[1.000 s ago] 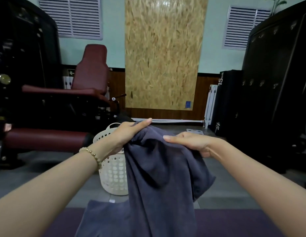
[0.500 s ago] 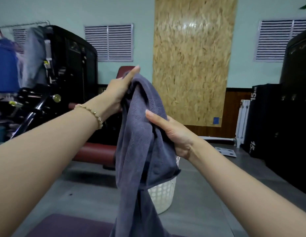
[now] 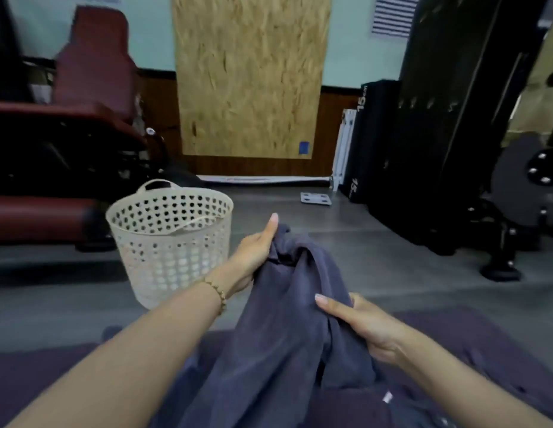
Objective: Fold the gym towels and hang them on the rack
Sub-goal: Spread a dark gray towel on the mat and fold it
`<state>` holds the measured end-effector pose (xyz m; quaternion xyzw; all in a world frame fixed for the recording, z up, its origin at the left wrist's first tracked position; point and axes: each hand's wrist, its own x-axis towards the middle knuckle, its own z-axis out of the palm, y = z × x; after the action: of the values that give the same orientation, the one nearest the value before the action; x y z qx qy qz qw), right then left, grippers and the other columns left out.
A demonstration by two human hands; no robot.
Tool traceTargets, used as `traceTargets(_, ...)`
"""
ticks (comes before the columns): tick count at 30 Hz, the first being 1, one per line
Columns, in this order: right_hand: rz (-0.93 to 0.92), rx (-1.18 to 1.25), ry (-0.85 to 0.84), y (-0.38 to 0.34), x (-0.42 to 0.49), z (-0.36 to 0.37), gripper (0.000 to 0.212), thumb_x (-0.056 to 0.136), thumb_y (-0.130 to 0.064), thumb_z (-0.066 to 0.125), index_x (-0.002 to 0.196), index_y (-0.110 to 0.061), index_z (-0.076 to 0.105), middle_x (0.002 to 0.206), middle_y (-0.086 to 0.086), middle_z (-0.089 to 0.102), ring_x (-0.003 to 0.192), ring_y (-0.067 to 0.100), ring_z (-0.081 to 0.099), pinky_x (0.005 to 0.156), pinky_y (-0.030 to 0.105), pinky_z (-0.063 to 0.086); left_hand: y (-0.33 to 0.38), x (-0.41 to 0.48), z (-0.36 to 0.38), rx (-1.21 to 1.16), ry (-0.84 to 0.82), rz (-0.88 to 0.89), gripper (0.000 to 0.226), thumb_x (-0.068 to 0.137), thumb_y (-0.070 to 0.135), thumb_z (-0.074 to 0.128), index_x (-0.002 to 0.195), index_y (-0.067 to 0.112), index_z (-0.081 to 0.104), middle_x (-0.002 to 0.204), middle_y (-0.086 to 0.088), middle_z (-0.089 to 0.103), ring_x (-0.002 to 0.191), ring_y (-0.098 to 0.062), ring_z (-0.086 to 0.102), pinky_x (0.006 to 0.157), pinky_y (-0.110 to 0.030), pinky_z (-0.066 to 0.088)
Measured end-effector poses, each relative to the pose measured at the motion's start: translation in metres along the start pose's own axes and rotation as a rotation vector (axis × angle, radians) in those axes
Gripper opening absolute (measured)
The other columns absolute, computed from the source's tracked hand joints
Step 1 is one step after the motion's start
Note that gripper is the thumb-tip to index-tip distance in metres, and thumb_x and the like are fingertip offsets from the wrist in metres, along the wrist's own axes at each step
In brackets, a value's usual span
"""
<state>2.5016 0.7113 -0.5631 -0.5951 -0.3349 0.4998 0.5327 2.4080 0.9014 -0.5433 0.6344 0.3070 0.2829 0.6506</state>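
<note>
A dark blue-grey gym towel hangs bunched between my two hands, low in the middle of the view. My left hand grips its upper end, thumb stretched forward along the cloth. My right hand holds the towel lower down on its right side, thumb lying across the fabric. The towel's lower part drapes down onto a purple mat at the bottom of the view. No rack is in view.
A white perforated laundry basket stands on the grey floor to the left of my hands. A dark red padded gym machine fills the left. Black equipment lines the right. A chipboard panel covers the far wall.
My view has dropped from level to looking down at the floor. Both hands have come down with the towel from chest height to low over the mat.
</note>
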Motion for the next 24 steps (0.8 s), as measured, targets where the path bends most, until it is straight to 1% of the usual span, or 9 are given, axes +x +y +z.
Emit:
traceTargets(3, 0.107, 0.093, 0.108, 0.059, -0.016, -0.054, 0.044, 0.081, -0.034, 0.064, 0.111, -0.002, 0.067, 0.107, 0.016, 0.071, 0.098, 0.029, 0.069, 0.078, 0.033, 0.056, -0.08, 0.015, 0.051, -0.112, 0.017, -0.102, 0.042, 0.096, 0.047, 0.044, 0.083, 0.012, 0.064, 0.076, -0.001, 0.069, 0.073, -0.012, 0.065, 0.065, -0.021, 0.052)
traceTargets(5, 0.155, 0.149, 0.182, 0.096, -0.024, -0.085, 0.04, 0.081, -0.035, 0.063, 0.1, -0.001, 0.07, 0.1, 0.018, 0.072, 0.088, 0.027, 0.071, 0.071, 0.031, 0.056, -0.128, 0.021, 0.079, -0.101, 0.014, -0.142, 0.031, 0.1, 0.027, 0.045, 0.079, 0.01, 0.061, 0.068, 0.003, 0.066, 0.067, -0.008, 0.062, 0.058, -0.013, 0.049)
traceTargets(8, 0.197, 0.178, 0.265, 0.149, -0.03, -0.128, 0.035, 0.087, -0.033, 0.06, 0.098, -0.001, 0.071, 0.101, 0.017, 0.072, 0.088, 0.025, 0.071, 0.07, 0.03, 0.056, -0.189, 0.032, 0.11, 0.077, -0.049, -0.149, 0.025, 0.096, 0.026, 0.053, 0.087, 0.009, 0.068, 0.079, 0.003, 0.066, 0.076, -0.007, 0.058, 0.058, -0.007, 0.046)
traceTargets(12, 0.212, 0.076, 0.347, 0.208, -0.035, -0.167, 0.026, 0.094, -0.026, 0.056, 0.107, -0.008, 0.069, 0.103, 0.011, 0.073, 0.095, 0.023, 0.07, 0.076, 0.029, 0.057, -0.239, 0.054, 0.133, 0.444, -0.136, -0.074, 0.037, 0.093, 0.03, 0.059, 0.063, 0.009, 0.058, 0.062, 0.003, 0.049, 0.062, -0.007, 0.042, 0.056, -0.022, 0.034)
traceTargets(15, 0.165, -0.15, 0.417, 0.242, -0.038, -0.194, 0.021, 0.094, -0.023, 0.058, 0.098, -0.007, 0.07, 0.092, 0.003, 0.075, 0.088, 0.021, 0.071, 0.071, 0.023, 0.055, -0.254, 0.07, 0.155, 0.503, -0.163, -0.151, 0.036, 0.093, 0.029, 0.059, 0.067, 0.005, 0.056, 0.061, -0.005, 0.047, 0.044, -0.006, 0.049, 0.045, -0.016, 0.037)
traceTargets(17, 0.165, -0.223, 0.42, 0.256, -0.039, -0.211, 0.022, 0.093, -0.025, 0.058, 0.096, -0.007, 0.069, 0.091, 0.002, 0.075, 0.092, 0.022, 0.07, 0.076, 0.024, 0.055, -0.258, 0.079, 0.176, 0.356, -0.15, -0.258, 0.022, 0.094, 0.025, 0.059, 0.08, 0.008, 0.058, 0.065, -0.004, 0.052, 0.038, -0.003, 0.058, 0.037, -0.013, 0.041)
traceTargets(19, 0.209, -0.176, 0.371, 0.26, -0.039, -0.226, 0.024, 0.093, -0.027, 0.057, 0.101, -0.008, 0.069, 0.094, 0.0, 0.075, 0.094, 0.019, 0.07, 0.076, 0.02, 0.054, -0.263, 0.092, 0.2, 0.237, -0.107, -0.262, 0.016, 0.094, 0.021, 0.059, 0.093, 0.005, 0.059, 0.071, -0.005, 0.057, 0.04, -0.005, 0.061, 0.04, -0.014, 0.048)
traceTargets(23, 0.376, 0.072, 0.17, 0.257, -0.035, -0.254, 0.033, 0.088, -0.036, 0.061, 0.113, -0.016, 0.066, 0.106, -0.002, 0.073, 0.1, 0.013, 0.069, 0.087, 0.026, 0.054, -0.278, 0.128, 0.248, 0.329, -0.124, -0.114, 0.017, 0.097, 0.018, 0.052, 0.085, 0.009, 0.059, 0.067, -0.006, 0.055, 0.039, -0.001, 0.058, 0.047, -0.013, 0.051)
traceTargets(24, 0.387, 0.131, 0.166, 0.261, -0.031, -0.264, 0.035, 0.086, -0.037, 0.063, 0.114, -0.016, 0.066, 0.107, -0.001, 0.073, 0.101, 0.014, 0.068, 0.089, 0.028, 0.053, -0.282, 0.136, 0.26, 0.343, -0.153, -0.086, 0.017, 0.098, 0.018, 0.05, 0.091, 0.008, 0.061, 0.07, -0.005, 0.057, 0.044, -0.001, 0.06, 0.055, -0.015, 0.054)
